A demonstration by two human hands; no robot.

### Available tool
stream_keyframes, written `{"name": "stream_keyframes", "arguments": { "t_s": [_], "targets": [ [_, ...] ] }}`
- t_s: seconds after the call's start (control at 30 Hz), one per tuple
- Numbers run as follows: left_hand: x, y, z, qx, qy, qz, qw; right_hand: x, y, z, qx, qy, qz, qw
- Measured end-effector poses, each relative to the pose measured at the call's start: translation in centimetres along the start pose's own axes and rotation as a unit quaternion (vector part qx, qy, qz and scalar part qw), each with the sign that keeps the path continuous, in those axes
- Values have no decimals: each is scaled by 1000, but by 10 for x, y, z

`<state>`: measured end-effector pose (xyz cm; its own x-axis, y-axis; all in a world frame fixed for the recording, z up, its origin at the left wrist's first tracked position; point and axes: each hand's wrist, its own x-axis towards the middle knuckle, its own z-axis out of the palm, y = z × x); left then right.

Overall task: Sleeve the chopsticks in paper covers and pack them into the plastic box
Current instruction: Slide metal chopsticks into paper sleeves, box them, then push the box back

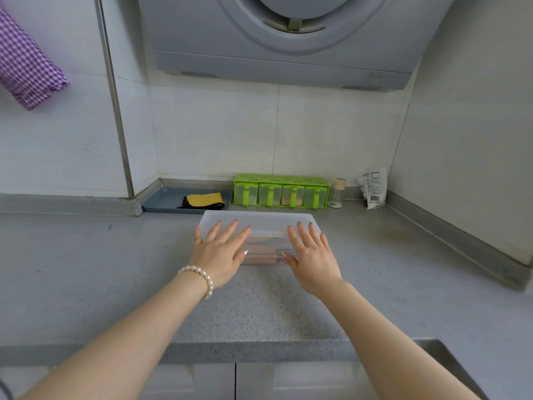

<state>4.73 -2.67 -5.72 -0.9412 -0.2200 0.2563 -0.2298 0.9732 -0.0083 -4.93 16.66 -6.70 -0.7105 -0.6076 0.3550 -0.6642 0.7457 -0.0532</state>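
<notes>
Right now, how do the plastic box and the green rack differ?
The plastic box is frosted clear, lies flat mid-counter, lidded, with both hands on it: left hand, right hand. The green rack is bright green, stands against the back wall, untouched, and is split into four clear compartments. Both are plastic containers with contents showing through.

A grey speckled bench (86, 269) runs under white wall tiles. In its far left corner lies a blue-grey tray (164, 202) holding a folded yellow cloth (205, 200) with dark trim. Along the far edge, just right of the tray, stands a green spice rack (281, 191) with four clear drawers. Right of it is a small clear jar (337, 193) with a pale lid, then a white packet (373, 187) leaning in the far right corner. A grey range hood (288, 39) hangs above. Purple checked fabric (26, 64) shows at upper left.
</notes>
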Motion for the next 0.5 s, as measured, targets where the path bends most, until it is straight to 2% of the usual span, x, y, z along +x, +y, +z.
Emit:
{"name": "stream_keyframes", "arguments": {
  "t_s": [0.17,0.37,0.43,0.5],
  "targets": [
    [6,-3,4,9,7,6,1000,4,-1,8,5,21,4,1000],
    [8,-6,2,5,-14,5,1000,3,-3,4,15,-8,13,1000],
    [8,-5,0,4,-19,5,1000,2,-4,-11,69,-21,3,997],
    [9,-2,-4,3,-30,12,999,-4,-12,-43,216,46,-14,975]
  ]
}}
